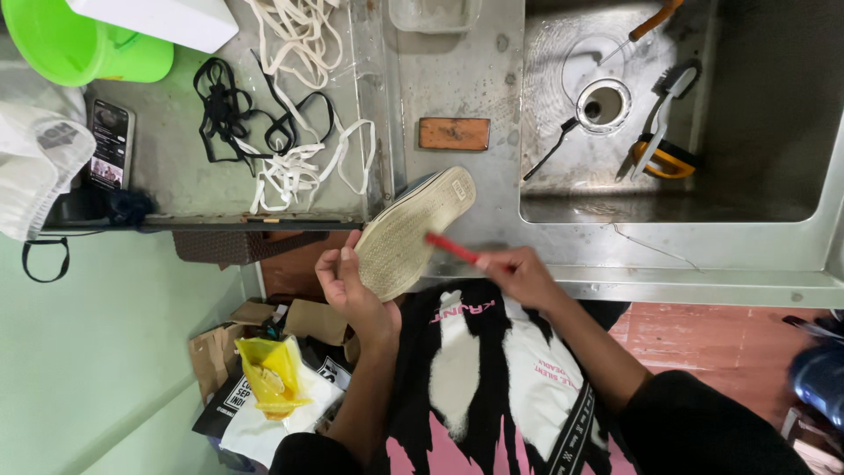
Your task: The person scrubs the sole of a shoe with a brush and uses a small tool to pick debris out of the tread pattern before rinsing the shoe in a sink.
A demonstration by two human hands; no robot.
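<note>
1. Head view: the left hand (350, 286) grips a shoe (413, 230) from its lower end, fingers curled round the edge, with the pale, dirty sole turned up toward the camera. The shoe is tilted, its toe pointing up and right over the front edge of the steel counter (457, 79).
2. The right hand (520, 273) is closed round a red tool (453, 250) (thin handle, its working end blurred, so its kind cannot be told). The tool's far end lies against the sole near its middle.
3. Both hands are held above the person's lap, just in front of the counter edge.
4. On the counter behind the shoe lies an orange block (454, 134), well apart from it.
5. To the right is the sink (791, 211). In it lie a black brush (551, 149) by the drain, a white brush (664, 110) and an orange-handled tool (648, 22) near the top edge.
6. To the left, a tray holds white laces (299, 167) and black laces (224, 110), tangled together.
7. A phone (112, 145) lies at the tray's left side, and a green tub (79, 44) stands in the upper left corner.
8. Low on the left, beside the left forearm, is a yellow bag (271, 374) among cardboard scraps.
</note>
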